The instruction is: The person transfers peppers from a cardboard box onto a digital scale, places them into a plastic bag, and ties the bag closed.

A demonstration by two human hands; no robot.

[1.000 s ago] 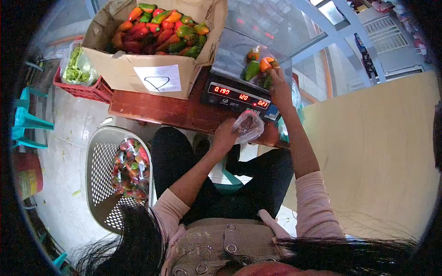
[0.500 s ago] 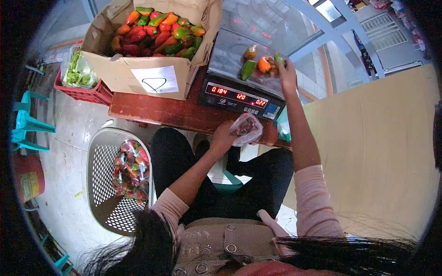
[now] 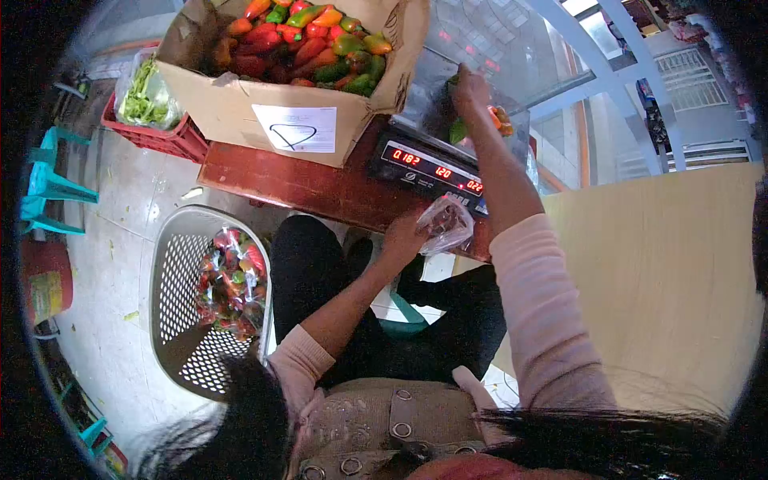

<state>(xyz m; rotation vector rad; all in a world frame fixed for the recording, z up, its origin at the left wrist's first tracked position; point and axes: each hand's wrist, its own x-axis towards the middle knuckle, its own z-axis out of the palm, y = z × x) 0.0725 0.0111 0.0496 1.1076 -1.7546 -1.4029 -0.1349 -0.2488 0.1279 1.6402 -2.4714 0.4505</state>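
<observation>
My left hand (image 3: 406,237) is closed on a clear plastic bag (image 3: 448,226) in front of the scale (image 3: 428,170), whose red digits show 0.182, 1.20 and 0.22. Over the scale's metal plate, my right hand (image 3: 470,90) is bent downward; its fingertips are hard to make out, with a bit of green beside them. Peppers (image 3: 502,120), orange and green, lie on the plate, partly hidden by my right wrist. Left of the scale stands an open cardboard box (image 3: 216,112) of red, orange and green peppers (image 3: 312,46).
A grey laundry-style basket (image 3: 166,320) with bagged peppers (image 3: 234,276) stands on the floor at left. Behind it are a red crate (image 3: 164,138) with green vegetables and turquoise stools (image 3: 60,188). A light wooden board (image 3: 648,272) is at right.
My right hand has moved left across the scale's plate, toward the box, from the peppers at its right side. My left hand still holds the bag. The view has shifted slightly.
</observation>
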